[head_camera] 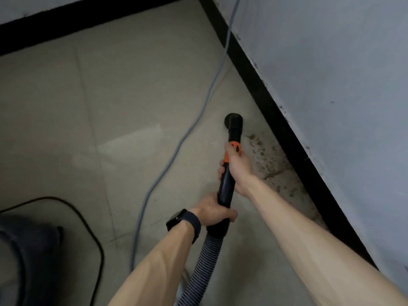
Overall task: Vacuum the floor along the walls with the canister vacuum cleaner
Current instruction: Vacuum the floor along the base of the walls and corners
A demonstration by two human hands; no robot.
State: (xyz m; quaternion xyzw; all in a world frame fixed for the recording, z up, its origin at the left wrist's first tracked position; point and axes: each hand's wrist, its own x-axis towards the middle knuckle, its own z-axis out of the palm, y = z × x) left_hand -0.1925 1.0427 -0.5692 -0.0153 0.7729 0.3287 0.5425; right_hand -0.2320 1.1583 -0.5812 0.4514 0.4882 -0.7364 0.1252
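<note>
A black vacuum wand (226, 184) with an orange collar points away from me, and its round nozzle (233, 121) rests on the beige tiled floor (132, 96) close to the right wall's black baseboard (276, 111). My right hand (237, 166) is shut on the wand just below the orange collar. My left hand (213, 210), with a dark watch on its wrist, grips the wand's lower end where the ribbed grey hose (203, 261) joins. Dark dirt specks (267, 155) lie on the floor between the nozzle and the baseboard.
A grey-blue cable (174, 151) runs down the right wall and across the floor left of the wand. A thin black cord (88, 224) loops at lower left beside a dark rounded object (26, 261). A second black baseboard (88, 16) crosses the far wall.
</note>
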